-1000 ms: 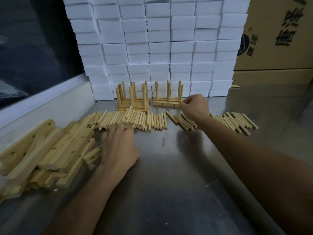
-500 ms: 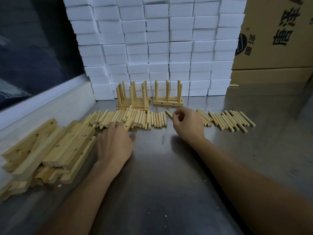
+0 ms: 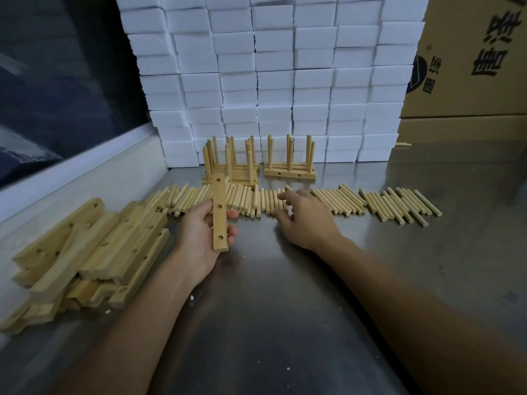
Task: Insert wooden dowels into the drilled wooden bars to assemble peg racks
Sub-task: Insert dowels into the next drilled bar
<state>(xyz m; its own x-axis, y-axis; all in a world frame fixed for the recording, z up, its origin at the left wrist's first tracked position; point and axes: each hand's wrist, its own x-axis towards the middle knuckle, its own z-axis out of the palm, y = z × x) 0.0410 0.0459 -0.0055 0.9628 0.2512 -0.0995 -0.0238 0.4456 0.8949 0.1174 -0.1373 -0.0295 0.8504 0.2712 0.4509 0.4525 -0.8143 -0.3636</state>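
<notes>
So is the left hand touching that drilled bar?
Touching. The head view shows the left hand gripping the bar, thumb on one side and fingertips curled round the other, lifted above the table.

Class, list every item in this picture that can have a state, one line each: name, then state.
left hand: grips one drilled bar
drilled bar: held up, holes empty
right hand: fingers spread over the dowels, holding nothing
loose dowels: lying in a row
bar pile: heaped, undowelled
finished racks: dowels standing upright

Drilled bar [image 3: 220, 212] above dowel row [image 3: 336, 201]
</notes>
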